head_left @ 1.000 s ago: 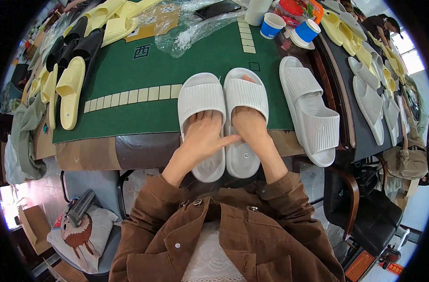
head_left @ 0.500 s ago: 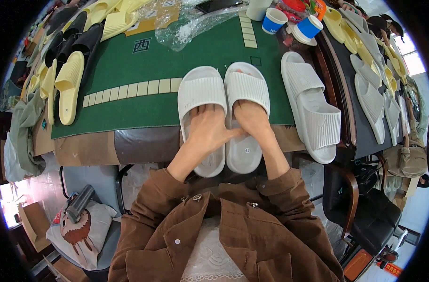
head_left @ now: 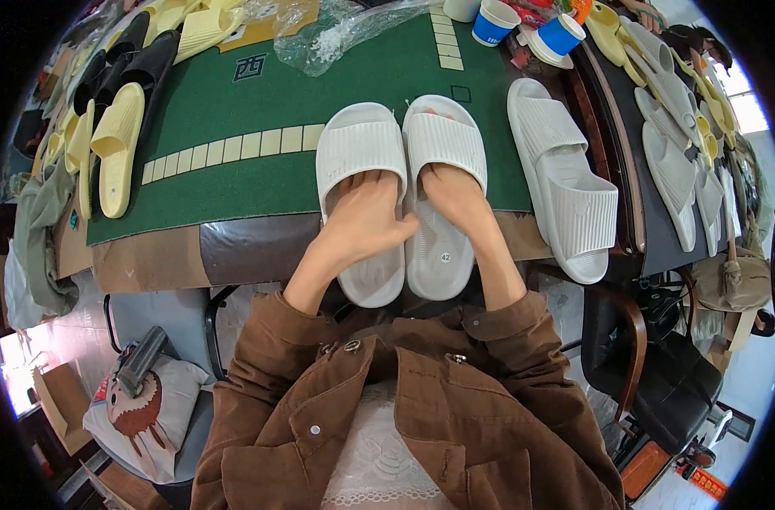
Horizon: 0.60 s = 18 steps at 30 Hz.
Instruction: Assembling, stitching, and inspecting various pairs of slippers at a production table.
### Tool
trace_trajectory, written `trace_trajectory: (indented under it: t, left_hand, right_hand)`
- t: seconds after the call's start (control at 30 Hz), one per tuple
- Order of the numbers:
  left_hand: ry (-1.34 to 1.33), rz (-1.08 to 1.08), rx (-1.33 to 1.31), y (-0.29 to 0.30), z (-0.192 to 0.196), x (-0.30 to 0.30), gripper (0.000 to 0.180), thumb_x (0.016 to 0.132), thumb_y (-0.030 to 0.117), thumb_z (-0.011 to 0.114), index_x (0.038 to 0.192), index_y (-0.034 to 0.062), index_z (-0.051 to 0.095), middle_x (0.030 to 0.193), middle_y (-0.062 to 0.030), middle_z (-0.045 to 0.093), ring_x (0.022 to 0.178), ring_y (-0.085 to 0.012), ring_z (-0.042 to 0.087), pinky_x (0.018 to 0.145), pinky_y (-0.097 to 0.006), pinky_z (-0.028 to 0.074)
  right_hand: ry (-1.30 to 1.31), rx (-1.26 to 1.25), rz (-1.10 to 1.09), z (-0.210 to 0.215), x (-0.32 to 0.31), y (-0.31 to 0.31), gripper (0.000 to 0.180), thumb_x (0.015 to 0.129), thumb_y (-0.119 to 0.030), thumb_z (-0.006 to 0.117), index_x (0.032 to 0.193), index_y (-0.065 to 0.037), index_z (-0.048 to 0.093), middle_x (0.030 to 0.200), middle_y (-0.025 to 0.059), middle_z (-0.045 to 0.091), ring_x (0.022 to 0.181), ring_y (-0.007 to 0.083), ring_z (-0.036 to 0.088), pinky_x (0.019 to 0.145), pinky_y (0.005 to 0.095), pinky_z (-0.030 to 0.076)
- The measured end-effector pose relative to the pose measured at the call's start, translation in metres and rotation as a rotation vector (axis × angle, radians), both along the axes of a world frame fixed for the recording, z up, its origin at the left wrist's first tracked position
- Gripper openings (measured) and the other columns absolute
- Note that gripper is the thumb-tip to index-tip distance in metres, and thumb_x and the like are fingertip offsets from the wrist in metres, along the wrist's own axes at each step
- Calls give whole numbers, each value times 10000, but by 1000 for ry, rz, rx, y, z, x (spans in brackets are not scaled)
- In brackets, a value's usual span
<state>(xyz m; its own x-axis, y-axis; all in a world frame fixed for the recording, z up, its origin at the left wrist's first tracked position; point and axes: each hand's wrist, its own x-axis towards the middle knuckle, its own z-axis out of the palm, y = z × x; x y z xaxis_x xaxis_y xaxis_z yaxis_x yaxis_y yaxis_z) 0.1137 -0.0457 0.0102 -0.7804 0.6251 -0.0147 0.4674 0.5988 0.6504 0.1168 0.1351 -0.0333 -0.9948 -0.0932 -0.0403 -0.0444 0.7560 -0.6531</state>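
Two white ribbed slide slippers lie side by side at the near edge of the green table mat [head_left: 234,161]. My left hand [head_left: 366,217] is pushed into the left slipper [head_left: 360,153], fingers under its strap, thumb resting toward the other slipper. My right hand [head_left: 455,197] is tucked into the right slipper [head_left: 443,140] the same way, with its fingers hidden under the strap. The heels of both slippers hang over the table edge toward me.
A third white slipper [head_left: 562,183] lies to the right. Yellow and black slippers [head_left: 115,140] line the left side, pale ones [head_left: 676,161] the right. Blue paper cups [head_left: 494,21] and a clear plastic bag [head_left: 336,38] sit at the back. A dark chair [head_left: 651,374] stands lower right.
Both hands have slid further forward into the slippers; the left hand, earlier lying across the gap between the two, now sits inside the left one.
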Motion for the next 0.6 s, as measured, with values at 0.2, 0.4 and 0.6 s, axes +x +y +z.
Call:
trace_trajectory:
  t: [0.2,0.4,0.6]
  left_hand:
    - [73,-11,-15,-1,-8,-1,642,727,283,635,1148,-154,428,1154,-361,470,1146,-487,415,999,-494,316]
    - [-56,2,-2,3,1,-1,841,684,455,718,1153,-182,433,1218,-379,441,1190,-464,424,1041,-500,282]
    - [105,31,-69,7,-5,3,1008,619,554,758,1196,-196,412,1216,-351,463,1179,-471,432,1040,-510,276]
  right_hand:
    - [81,125,-5,4,-1,-6,368,882,-170,417,1125,68,558,1185,299,542,1111,437,498,965,463,372]
    - [130,107,-152,-5,4,-14,336,864,-148,417,1063,69,579,1099,308,572,1036,458,526,921,491,389]
    - [257,-16,-165,3,-3,-22,324,818,-115,424,1008,92,585,1047,310,594,982,452,558,882,477,414]
